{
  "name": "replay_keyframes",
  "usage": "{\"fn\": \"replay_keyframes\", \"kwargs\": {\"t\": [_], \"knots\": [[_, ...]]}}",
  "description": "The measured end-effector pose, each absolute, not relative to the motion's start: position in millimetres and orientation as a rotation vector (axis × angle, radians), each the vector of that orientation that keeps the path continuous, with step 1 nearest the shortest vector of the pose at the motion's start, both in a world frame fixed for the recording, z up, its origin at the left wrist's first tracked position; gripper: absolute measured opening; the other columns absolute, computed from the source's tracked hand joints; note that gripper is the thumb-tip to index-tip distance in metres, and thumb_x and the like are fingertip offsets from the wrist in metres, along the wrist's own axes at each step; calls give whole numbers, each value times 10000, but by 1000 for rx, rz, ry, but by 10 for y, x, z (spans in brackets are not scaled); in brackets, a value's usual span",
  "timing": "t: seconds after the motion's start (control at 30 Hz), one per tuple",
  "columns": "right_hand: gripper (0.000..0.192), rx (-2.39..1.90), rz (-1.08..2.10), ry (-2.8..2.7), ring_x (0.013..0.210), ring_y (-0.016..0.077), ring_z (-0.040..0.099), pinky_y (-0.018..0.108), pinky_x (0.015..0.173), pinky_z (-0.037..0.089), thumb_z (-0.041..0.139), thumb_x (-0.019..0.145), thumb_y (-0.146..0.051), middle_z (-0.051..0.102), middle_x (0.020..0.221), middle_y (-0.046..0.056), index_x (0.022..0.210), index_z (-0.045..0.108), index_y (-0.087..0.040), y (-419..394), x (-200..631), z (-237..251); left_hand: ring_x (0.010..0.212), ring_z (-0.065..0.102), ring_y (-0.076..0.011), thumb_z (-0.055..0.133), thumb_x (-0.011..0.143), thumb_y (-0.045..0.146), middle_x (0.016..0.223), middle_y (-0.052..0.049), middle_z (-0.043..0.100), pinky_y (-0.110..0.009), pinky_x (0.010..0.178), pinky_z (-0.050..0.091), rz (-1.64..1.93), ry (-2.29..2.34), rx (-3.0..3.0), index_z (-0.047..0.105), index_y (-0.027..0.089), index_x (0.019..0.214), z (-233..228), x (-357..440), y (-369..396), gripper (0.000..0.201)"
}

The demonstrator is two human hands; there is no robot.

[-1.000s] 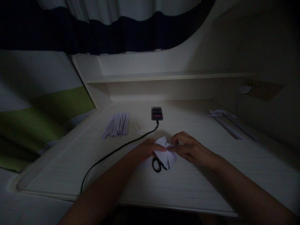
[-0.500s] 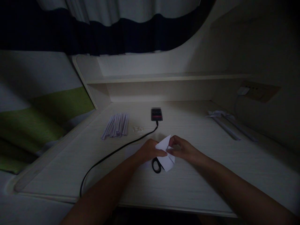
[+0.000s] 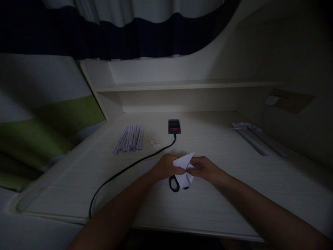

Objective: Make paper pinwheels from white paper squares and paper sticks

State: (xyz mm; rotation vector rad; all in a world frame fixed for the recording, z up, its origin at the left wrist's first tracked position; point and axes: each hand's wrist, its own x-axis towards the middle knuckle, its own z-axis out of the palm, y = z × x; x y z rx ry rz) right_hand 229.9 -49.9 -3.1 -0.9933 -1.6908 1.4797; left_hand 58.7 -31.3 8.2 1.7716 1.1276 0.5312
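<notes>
Between my two hands is a folded piece of white paper [image 3: 183, 161], held above the desk with a pointed corner sticking up. My left hand [image 3: 166, 166] grips its left side, the thumb lying across the front. On the right, my right hand [image 3: 202, 166] pinches the paper's edge, its thumb meeting the left thumb near the middle. Just below lies a pair of scissors [image 3: 173, 184] with black handles, partly hidden behind the paper. A flat pale sheet [image 3: 148, 167] rests on the desk by my left wrist.
Rolled paper sticks [image 3: 130, 138] lie in a bundle at left, beside small white bits [image 3: 153, 143]. A black cable [image 3: 130, 167] runs to a dark blurred box [image 3: 174, 126]. Longer paper tubes [image 3: 251, 139] lie at right. A shelf [image 3: 182, 85] spans the back.
My right fingers have curled in closer behind the paper. The paper has tilted and folded narrower, and a second scissor handle now shows beneath it.
</notes>
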Motion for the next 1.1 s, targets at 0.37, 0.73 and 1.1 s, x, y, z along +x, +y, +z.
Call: {"fn": "replay_keyframes", "kwargs": {"t": [0.37,0.73,1.1], "knots": [[137,-977,1364,-1073,529,85,522,226,566,392,689,537,-220,608,581,-24,593,584,-152,-562,2215,54,609,536,-111,619,623,316,708,-30,620,-243,616,397,854,889,1273,628,115,817,132,698,-353,280],[173,-1010,1302,-1023,522,103,500,250,552,386,675,575,-288,560,553,-27,617,568,-157,-605,2090,-64,481,466,-84,620,596,297,547,6,555,-221,504,343,873,1040,1287,614,107,623,80,724,-365,191],[188,-1020,1106,-1085,733,160,553,279,685,408,579,680,-352,613,746,29,725,626,-176,-420,2419,124,494,493,-98,642,538,227,552,-1,578,-226,506,344,692,1014,1267,626,109,600,131,650,-336,135]]}}
